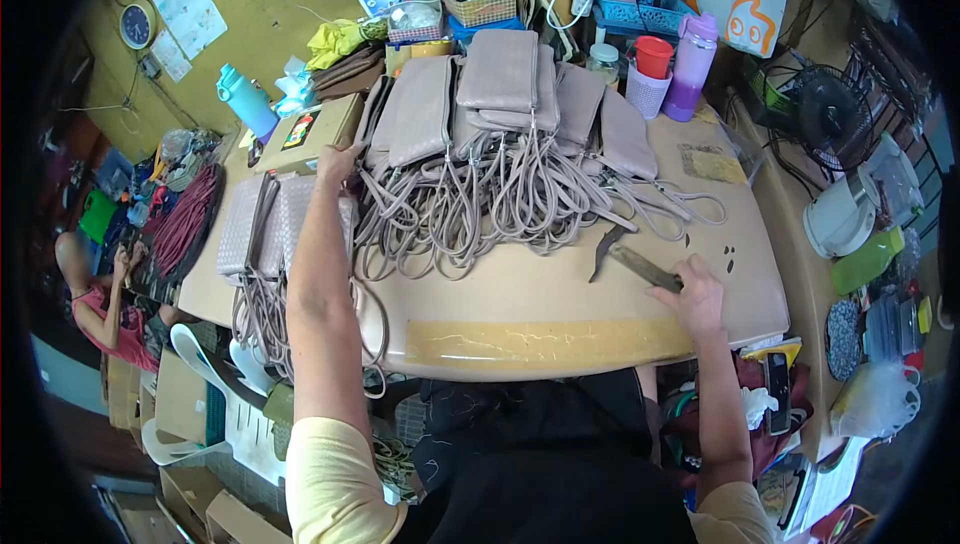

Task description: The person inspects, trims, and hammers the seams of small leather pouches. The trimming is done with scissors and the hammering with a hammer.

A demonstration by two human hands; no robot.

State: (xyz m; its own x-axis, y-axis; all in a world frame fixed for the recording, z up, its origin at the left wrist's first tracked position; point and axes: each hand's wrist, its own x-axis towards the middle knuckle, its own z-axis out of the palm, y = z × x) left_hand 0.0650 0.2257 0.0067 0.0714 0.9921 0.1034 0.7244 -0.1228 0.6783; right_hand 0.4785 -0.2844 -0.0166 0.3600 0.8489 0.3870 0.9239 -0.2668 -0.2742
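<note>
My right hand (697, 294) is closed around the wooden handle of a hammer (645, 266), whose dark curved head lies to the left, over the beige table (480, 294). My left hand (340, 159) reaches to the left end of a heap of greyish-pink pouches (420, 109); its fingers are partly hidden at the pouch edges. Looped straps (535, 184) hang from the pouches toward the table's front. More pouches, with a woven texture (300, 214), lie left of my left forearm, their straps (262, 314) drooping over the edge.
A yellowish box (320, 134) and a teal bottle (245, 99) stand at the back left. Behind the pouches are baskets (475, 6), a red cup (654, 57) and a purple bottle (690, 69). A fan (830, 109) is at right. Another person (110, 309) sits far left.
</note>
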